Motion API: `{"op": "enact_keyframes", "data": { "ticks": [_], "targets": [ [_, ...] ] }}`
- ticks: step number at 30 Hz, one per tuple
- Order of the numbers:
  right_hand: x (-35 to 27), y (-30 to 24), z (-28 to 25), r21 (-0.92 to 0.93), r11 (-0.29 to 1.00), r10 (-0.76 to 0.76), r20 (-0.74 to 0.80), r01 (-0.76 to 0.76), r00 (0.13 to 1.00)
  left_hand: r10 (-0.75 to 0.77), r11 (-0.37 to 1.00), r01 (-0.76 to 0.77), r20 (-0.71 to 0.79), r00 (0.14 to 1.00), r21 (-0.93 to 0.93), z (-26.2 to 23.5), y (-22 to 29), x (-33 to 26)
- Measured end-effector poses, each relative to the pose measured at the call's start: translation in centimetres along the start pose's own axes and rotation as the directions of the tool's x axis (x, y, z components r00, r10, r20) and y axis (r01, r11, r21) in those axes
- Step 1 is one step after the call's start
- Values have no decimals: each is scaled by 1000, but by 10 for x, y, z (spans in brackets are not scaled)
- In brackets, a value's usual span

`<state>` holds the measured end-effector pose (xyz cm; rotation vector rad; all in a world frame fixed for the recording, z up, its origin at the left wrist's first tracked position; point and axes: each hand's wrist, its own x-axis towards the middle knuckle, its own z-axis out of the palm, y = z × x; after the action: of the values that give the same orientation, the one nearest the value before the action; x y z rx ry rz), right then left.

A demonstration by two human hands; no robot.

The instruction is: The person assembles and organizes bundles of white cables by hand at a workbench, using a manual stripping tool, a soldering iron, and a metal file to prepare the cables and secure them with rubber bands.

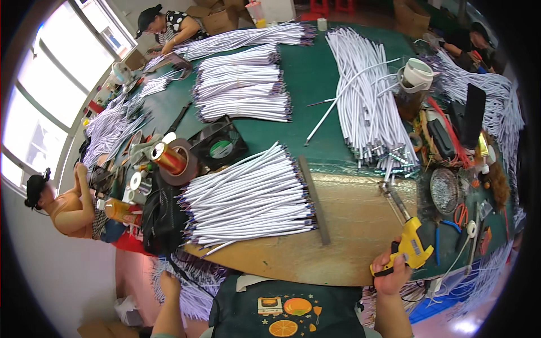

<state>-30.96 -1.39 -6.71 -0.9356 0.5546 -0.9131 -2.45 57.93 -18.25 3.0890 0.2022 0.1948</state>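
A yellow soldering gun [416, 245] with a black handle and a long metal barrel is gripped in my right hand [392, 274], over the table's near right edge. The barrel points away, its tip close to the near ends of a bundle of white sleeved wires [369, 96]. My left hand [169, 284] hangs low on the left, below the table edge, at a heap of white wires [194, 281]. Its fingers are hidden, so any grip there does not show. Between the hands, a neat stack of white wires [248, 197] lies on a brown board [360, 219], beside a metal strip [314, 200].
A black fan [220, 143], a tape roll, a can [168, 159] and a black bag [162, 214] crowd the left. At right stand a metal bowl [445, 190], pliers [449, 228] and a white-lidded jug [416, 76]. Several people work around the table.
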Motion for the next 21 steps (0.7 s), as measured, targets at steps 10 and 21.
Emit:
{"op": "enact_keyframes", "data": {
  "ticks": [10,21],
  "targets": [
    [3,-9,12,34,999,27,-46,-25,999,-102,821,-515,951,293,247,-158,96,57],
    [0,-3,2,132,988,87,-71,-77,994,908,417,-594,336,249,-688,-272,427,18]
  ]
}}
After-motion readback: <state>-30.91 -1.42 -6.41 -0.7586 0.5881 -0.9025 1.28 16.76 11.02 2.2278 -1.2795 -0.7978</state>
